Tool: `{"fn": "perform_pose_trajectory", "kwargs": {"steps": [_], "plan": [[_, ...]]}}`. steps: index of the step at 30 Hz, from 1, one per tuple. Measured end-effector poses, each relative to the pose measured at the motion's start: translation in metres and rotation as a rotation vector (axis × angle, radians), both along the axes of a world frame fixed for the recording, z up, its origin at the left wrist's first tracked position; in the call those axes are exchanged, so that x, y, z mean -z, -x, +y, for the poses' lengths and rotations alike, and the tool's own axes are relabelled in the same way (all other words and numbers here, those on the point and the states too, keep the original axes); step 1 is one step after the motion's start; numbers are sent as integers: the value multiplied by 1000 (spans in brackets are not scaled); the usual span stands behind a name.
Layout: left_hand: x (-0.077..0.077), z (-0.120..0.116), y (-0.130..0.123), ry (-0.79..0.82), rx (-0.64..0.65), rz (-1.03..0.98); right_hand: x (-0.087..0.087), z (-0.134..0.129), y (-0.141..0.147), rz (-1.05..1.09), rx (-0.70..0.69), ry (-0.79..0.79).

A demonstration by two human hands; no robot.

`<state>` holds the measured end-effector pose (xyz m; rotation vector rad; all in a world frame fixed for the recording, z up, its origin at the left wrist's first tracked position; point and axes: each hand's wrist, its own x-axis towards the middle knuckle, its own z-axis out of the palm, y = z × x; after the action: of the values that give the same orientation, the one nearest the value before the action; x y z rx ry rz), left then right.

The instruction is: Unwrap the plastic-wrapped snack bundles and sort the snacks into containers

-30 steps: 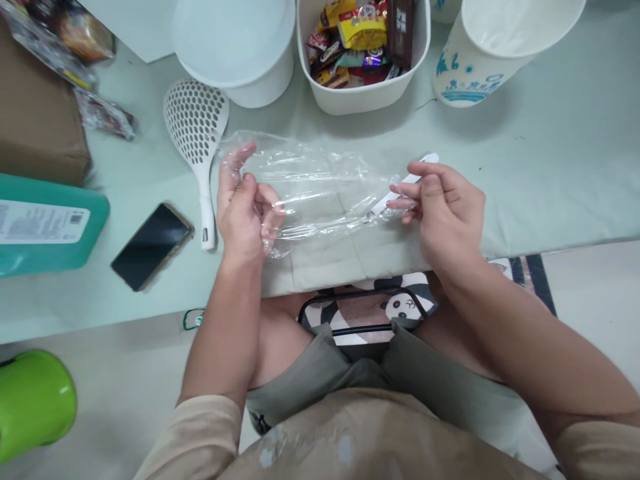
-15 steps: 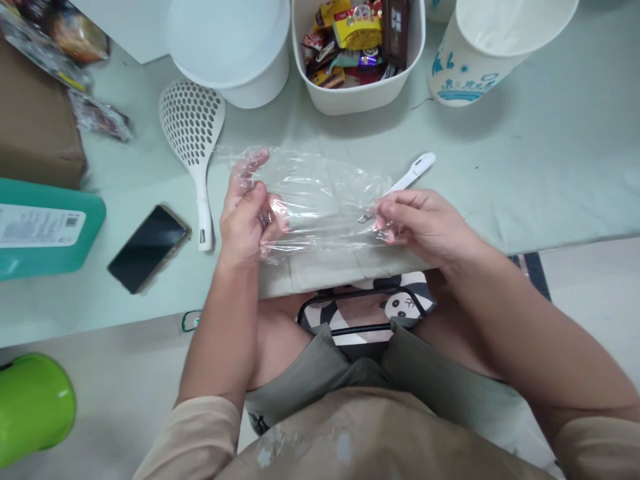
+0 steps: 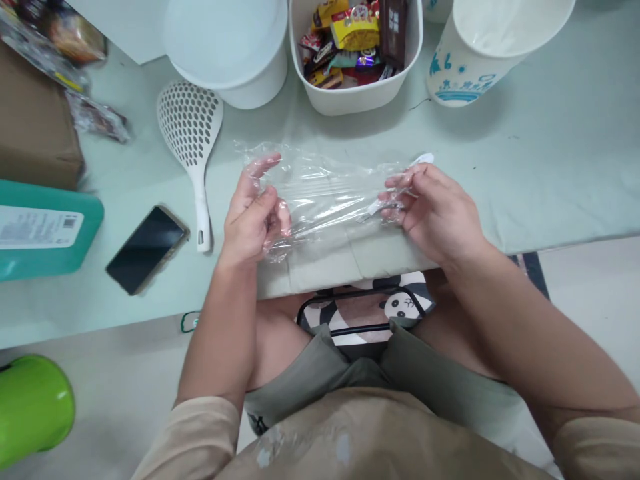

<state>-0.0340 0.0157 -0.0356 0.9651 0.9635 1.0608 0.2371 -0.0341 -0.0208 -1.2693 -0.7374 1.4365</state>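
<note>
One broad pale green table (image 3: 560, 153) spreads before you, and above its near edge, in the middle, is the clear plastic (image 3: 325, 190) between your two hands. It is colourless and thin enough that you see the table cover straight through it; long creases run from side to side, bright white glints streak the lower half, and its left end is crumpled, with a loose wrinkled edge. Whether it is a bag or a sheet, you cannot tell from here. Beyond it stands a white square container (image 3: 353, 100) of wrapped sweets. Just left of the plastic lies a white skimmer (image 3: 190, 127) with a holed head. Your right hand (image 3: 433, 213) has bent fingers slightly apart at the plastic's right end; whether they pinch it cannot be told. Your left hand (image 3: 257, 217) has the index finger stretched out, the others curled near the thumb, with plastic over them; its grip is unclear too. Smallest is a white-handled tool (image 3: 425, 159), partly hidden behind your right fingers, its thin tip seen through the plastic.
</note>
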Motion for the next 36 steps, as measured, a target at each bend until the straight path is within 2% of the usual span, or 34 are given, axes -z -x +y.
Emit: {"fn": "perform_pose_trajectory", "kwargs": {"steps": [4, 7, 13, 19, 25, 28, 32, 34, 36], "plan": [[-7, -1, -1, -86, 13, 21, -7, -3, 2, 24, -99, 96], [-16, -4, -1, -75, 0, 52, -11, -5, 0, -26, -137, 102], [-21, -5, 2, -97, -26, 50, -6, 0, -9, -129, 20, 23], [-22, -5, -2, -83, -15, 6, 4, -1, -5, -58, -13, -8], [-22, -7, -2, -15, 50, -188, -9, -6, 3, -1, -106, 112], [-22, -6, 1, 39, 10, -263, -17, -5, 7, 46, -69, 177], [-18, -1, 10, -16, 69, -436, -19, -5, 13, 67, -47, 145], [-16, 1, 15, -19, 50, -455, -18, -6, 16, 62, -109, 109], [-16, 1, 19, 1, 17, -447, -13, -9, 19, 42, -227, 73]]}}
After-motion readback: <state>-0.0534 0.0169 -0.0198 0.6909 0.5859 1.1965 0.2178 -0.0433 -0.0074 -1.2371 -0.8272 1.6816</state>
